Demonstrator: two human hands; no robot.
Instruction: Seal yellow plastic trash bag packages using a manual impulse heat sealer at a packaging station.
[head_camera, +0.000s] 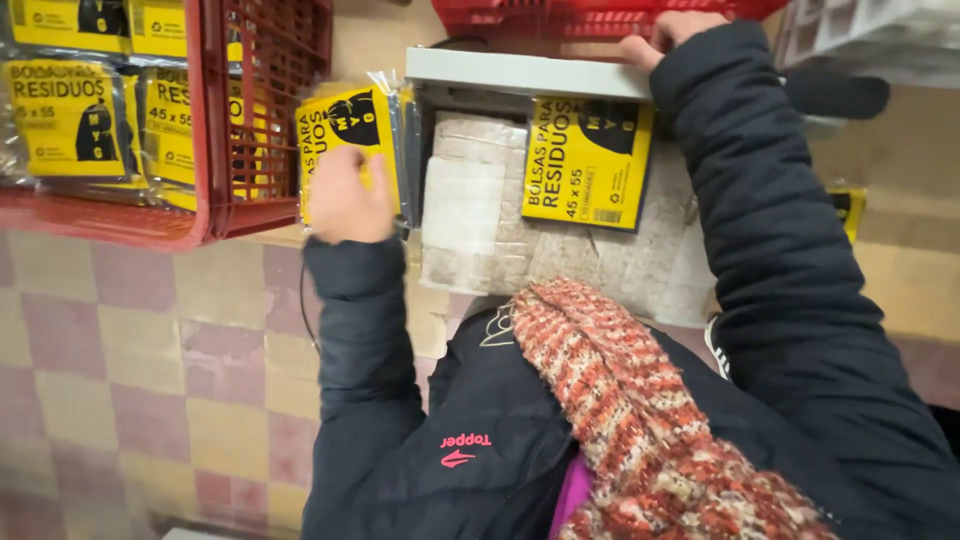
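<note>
Two hands are showing, both in dark puffy sleeves. Left hand (345, 195) is closing its grip on a yellow-and-black flat packet (350, 125), holding it upright at the left edge of a grey shelf (520, 72), just right of a red wire basket (265, 120). That basket is holding more yellow packets (70, 115) stacked flat, far left. Right hand (670, 35) is reaching far, fingers curling over the shelf's far edge beside a second red basket (600, 15); cannot tell whether its grip is closing on anything. Another yellow packet (585, 160) is lying on pale wrapped blocks (480, 200) under the shelf, between the two arms. A red-and-white knitted scarf (640, 410) is hanging near the camera. Floor (130, 340) is showing pink and cream checked tiles at left.
</note>
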